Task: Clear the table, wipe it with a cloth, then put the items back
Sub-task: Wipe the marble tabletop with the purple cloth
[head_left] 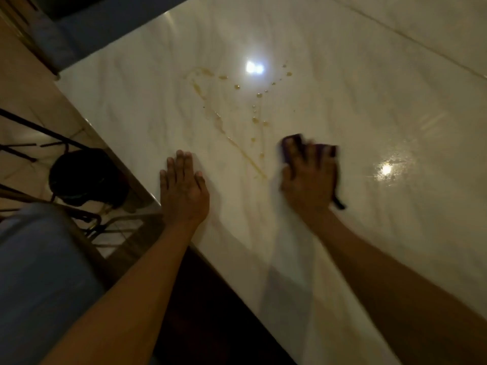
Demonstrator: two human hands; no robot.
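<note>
Spill (pixel 237 119) beside cloth (pixel 297 143).

Dark round stool (pixel 88 177) on tiled floor (pixel 23 96), blue cushion (pixel 105 25)
</note>
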